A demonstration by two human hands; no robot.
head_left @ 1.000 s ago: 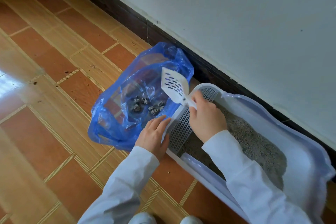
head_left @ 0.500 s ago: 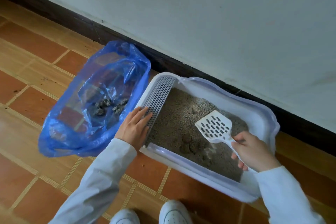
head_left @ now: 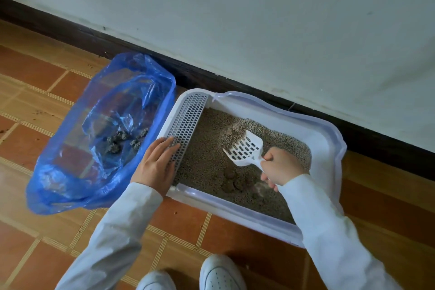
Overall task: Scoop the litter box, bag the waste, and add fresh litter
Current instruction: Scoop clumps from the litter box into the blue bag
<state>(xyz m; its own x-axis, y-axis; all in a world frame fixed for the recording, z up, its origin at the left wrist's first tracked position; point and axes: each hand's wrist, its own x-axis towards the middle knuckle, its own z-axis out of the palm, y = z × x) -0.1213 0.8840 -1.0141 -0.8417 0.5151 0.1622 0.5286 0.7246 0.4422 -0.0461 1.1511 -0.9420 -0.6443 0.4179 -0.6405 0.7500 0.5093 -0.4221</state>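
Head: right hand (head_left: 281, 164) grips scoop (head_left: 244, 148).

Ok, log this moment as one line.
phase: scooping | right hand: grips white slotted plastic scoop in grey litter | left hand: rests on white litter box grate

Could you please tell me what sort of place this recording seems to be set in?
Probably a room in a home, at floor level: a cat litter box sits on a tiled floor against a plain wall with a dark skirting board.
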